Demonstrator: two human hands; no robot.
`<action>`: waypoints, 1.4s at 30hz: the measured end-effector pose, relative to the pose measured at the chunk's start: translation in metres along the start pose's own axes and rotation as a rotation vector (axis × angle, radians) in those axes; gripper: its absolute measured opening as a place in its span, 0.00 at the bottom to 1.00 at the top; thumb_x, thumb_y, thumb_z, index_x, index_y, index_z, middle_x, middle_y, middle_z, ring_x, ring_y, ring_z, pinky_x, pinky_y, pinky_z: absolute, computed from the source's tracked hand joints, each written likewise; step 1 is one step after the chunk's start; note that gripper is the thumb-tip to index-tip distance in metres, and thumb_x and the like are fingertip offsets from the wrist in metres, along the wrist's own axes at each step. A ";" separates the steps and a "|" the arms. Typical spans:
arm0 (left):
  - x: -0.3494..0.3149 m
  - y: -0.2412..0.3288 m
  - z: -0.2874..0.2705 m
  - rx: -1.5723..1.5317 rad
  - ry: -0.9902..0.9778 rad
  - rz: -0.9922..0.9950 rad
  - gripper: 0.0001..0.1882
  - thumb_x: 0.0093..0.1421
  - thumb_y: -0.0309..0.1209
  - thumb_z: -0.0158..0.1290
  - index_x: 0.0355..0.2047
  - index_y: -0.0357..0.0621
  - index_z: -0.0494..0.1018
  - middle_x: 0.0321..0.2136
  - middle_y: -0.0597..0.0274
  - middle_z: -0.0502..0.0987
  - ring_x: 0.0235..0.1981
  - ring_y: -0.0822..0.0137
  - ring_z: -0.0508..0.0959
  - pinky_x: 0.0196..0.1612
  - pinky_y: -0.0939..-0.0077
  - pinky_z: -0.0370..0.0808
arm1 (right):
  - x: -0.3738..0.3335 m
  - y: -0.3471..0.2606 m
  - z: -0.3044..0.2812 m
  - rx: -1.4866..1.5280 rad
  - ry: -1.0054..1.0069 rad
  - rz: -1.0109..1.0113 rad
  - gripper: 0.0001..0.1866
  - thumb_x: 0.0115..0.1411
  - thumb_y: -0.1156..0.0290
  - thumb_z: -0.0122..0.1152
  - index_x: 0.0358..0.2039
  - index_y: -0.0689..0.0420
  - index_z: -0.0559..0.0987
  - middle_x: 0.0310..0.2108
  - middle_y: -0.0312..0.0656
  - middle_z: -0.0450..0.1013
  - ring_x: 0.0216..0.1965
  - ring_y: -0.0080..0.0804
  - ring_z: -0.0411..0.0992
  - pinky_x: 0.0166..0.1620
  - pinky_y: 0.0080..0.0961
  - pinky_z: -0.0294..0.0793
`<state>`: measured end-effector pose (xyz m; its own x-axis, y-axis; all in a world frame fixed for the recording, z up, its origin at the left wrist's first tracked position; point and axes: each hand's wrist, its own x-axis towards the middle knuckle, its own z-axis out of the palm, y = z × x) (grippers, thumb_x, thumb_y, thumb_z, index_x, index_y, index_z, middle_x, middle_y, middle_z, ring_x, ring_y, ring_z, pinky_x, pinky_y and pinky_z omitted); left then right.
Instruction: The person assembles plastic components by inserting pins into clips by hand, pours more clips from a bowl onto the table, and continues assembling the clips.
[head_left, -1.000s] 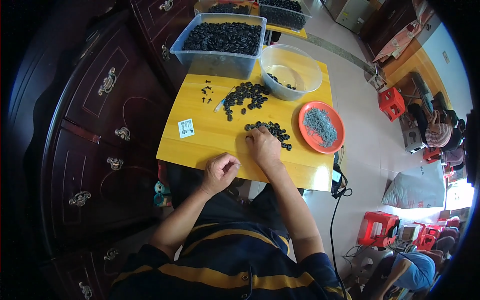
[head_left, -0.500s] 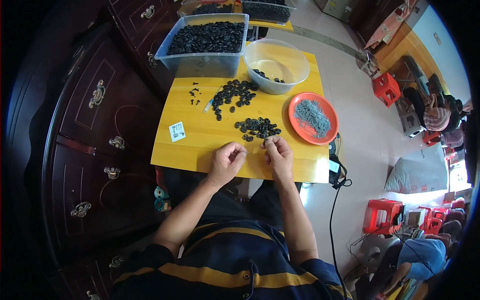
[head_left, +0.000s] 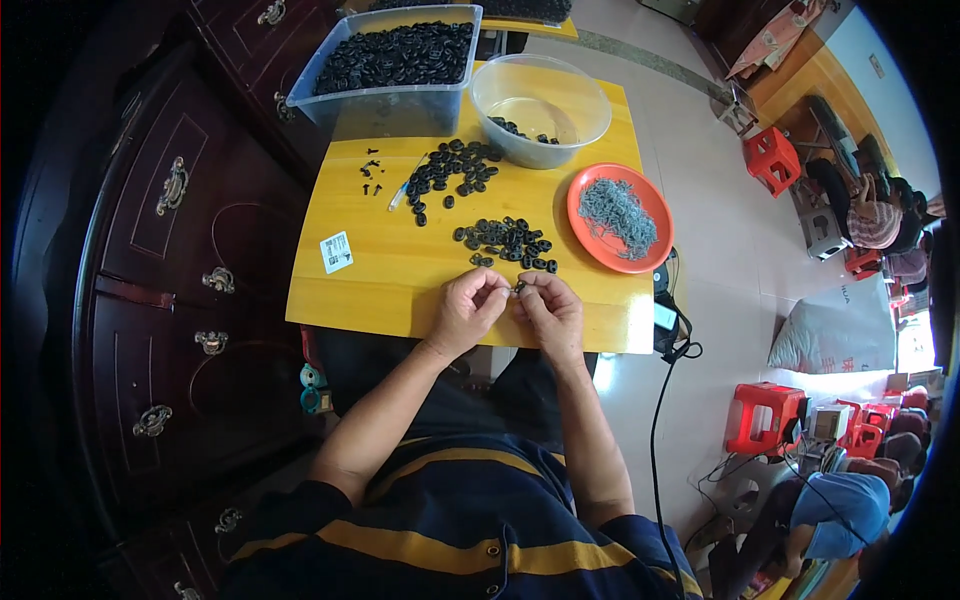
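My right hand (head_left: pixel 555 312) pinches a small black oval part (head_left: pixel 519 287) between thumb and fingertips, just above the near part of the yellow table (head_left: pixel 400 285). Close against it, my left hand (head_left: pixel 468 312) is closed in a pinch, its fingertips almost touching the part. What sits in the left fingers is too small to make out. Just beyond both hands lies a loose pile of similar black parts (head_left: pixel 510 240), and a second heap of black parts (head_left: pixel 455 172) is farther back. To the right, a red plate (head_left: pixel 577 225) holds thin grey pieces (head_left: pixel 618 215).
At the back stand a clear bin (head_left: pixel 400 120) full of black parts and a round clear tub (head_left: pixel 592 105) with a few inside. A white card (head_left: pixel 336 252), a pen-like stick (head_left: pixel 398 197) and tiny black pieces (head_left: pixel 372 166) lie left. Dark drawers (head_left: pixel 150 330) flank the table.
My left hand has moved right and forward, and its fingertips now meet the right hand's at the black part. The view has shifted slightly.
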<state>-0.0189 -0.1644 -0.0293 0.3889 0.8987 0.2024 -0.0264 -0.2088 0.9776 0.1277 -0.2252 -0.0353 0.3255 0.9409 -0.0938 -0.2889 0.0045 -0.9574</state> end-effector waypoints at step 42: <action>-0.001 0.005 -0.016 0.154 0.043 0.049 0.12 0.57 0.18 0.58 0.42 0.37 0.76 0.24 0.65 0.76 0.20 0.77 0.73 0.25 0.81 0.71 | -0.003 0.005 -0.002 0.040 0.025 -0.059 0.09 0.66 0.76 0.59 0.46 0.61 0.79 0.35 0.34 0.79 0.34 0.16 0.75 0.37 0.16 0.76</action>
<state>-0.0338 -0.1607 -0.0233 0.3506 0.9010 0.2554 0.0980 -0.3065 0.9468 0.1276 -0.2285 -0.0402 0.3650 0.9299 -0.0447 -0.3038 0.0736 -0.9499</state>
